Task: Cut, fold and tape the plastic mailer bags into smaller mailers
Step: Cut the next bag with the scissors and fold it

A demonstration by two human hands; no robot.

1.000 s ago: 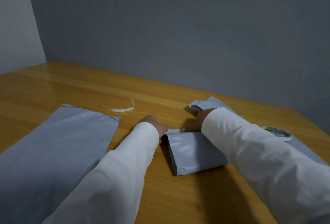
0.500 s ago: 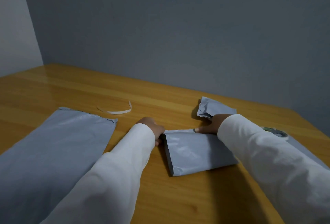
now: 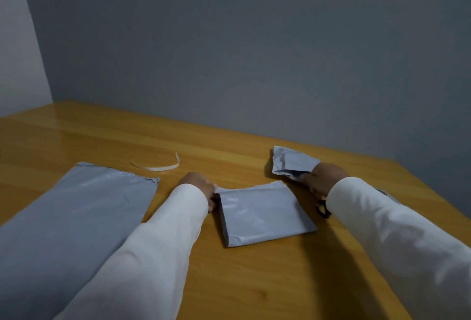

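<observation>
A small folded grey mailer (image 3: 262, 215) lies on the wooden table (image 3: 254, 281) in front of me, its far edge ragged. My left hand (image 3: 200, 187) grips its far left corner. My right hand (image 3: 325, 182) sits just past the far right corner, fingers curled round black-handled scissors (image 3: 322, 209), of which one handle loop shows below the wrist. A crumpled grey cut-off piece (image 3: 293, 161) lies against the fingertips of that hand, with a dark gap at its near edge. A large uncut grey mailer (image 3: 71, 220) lies flat on the left.
A thin curled white strip (image 3: 158, 165) lies beyond the large mailer. Grey walls close off the table's far side and left corner. The table's right edge runs diagonally behind my right sleeve (image 3: 397, 238). Bare wood lies near me between my arms.
My right hand has travelled right along the small mailer's far edge to its right corner. The cut-off piece now lies apart from the mailer. My left hand stayed at the left corner.
</observation>
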